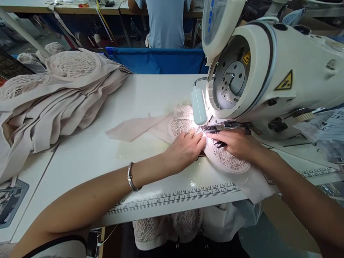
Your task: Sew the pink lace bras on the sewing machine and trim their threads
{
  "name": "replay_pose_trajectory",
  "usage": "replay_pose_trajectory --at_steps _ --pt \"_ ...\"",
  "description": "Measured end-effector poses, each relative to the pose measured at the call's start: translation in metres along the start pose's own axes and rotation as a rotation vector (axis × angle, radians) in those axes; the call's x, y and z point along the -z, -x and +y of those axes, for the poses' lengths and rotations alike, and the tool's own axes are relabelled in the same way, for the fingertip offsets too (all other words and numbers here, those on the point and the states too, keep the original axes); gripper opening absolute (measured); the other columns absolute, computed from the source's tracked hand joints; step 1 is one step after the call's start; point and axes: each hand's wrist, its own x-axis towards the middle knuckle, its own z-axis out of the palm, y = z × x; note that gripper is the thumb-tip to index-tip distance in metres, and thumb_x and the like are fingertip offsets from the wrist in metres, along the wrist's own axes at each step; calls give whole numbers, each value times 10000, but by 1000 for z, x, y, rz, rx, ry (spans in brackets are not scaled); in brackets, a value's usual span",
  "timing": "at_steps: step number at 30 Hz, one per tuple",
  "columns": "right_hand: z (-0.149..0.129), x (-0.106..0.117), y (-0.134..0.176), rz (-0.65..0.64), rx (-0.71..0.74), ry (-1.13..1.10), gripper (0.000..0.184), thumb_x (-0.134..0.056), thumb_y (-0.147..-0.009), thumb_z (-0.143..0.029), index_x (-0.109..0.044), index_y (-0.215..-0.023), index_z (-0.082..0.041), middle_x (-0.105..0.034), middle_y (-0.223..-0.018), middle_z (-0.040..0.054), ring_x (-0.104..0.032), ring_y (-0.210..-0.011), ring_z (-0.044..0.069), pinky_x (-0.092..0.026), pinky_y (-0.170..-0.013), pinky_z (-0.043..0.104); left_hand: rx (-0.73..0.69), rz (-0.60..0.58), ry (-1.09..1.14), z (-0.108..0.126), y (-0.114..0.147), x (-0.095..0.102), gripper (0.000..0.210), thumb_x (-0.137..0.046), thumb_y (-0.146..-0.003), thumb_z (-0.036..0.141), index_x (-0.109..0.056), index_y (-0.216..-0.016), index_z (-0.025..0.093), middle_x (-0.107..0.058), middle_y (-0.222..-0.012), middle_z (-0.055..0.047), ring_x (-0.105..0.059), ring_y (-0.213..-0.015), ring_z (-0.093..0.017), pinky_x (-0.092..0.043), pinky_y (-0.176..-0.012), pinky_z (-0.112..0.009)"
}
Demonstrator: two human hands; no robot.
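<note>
A pale pink bra with lace cups lies under the needle area of a white sewing machine. My left hand presses and pinches its fabric just left of the needle, fingers bent together. On the other side, my right hand rests on the lace with its index finger reaching toward the presser foot. Dark pointed blades, which look like thread snips, stick out from under that hand; their handles are hidden. A small lamp lights the spot, and the needle itself is hard to make out.
Stacked pale bras cover the table's left side. A ruler strip runs along the front edge. More lace pieces lie on my lap below. Behind the table are a blue cloth bin and a person in a blue shirt.
</note>
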Motion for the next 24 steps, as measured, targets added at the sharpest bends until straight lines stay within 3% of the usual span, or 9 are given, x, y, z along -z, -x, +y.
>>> replay_pose_trajectory --at_steps 13,21,24 --pt "-7 -4 1 34 -20 46 741 -393 -726 36 -610 -1386 -221 -764 -1078 45 -699 -1004 204 -565 -865 319 6 59 17 -18 -4 -6 276 -395 -1025 39 -642 -1079 151 -704 -1067 -82 -510 -850 -201 -330 -673 -326" --pt "-8 -7 3 50 -54 139 617 -469 -811 -23 -620 -1368 -242 -742 -926 41 -652 -845 202 -479 -758 288 0 83 2 -24 -4 -7 263 -406 -1012 36 -641 -1035 150 -716 -1109 -70 -506 -822 -198 -314 -657 -325" --pt "-10 -7 1 71 -49 80 516 -469 -815 -38 -645 -1262 -228 -730 -915 47 -630 -810 197 -455 -710 284 -3 102 17 -26 -4 -9 263 -418 -991 18 -643 -1021 153 -716 -1103 -75 -509 -821 -198 -326 -657 -327"
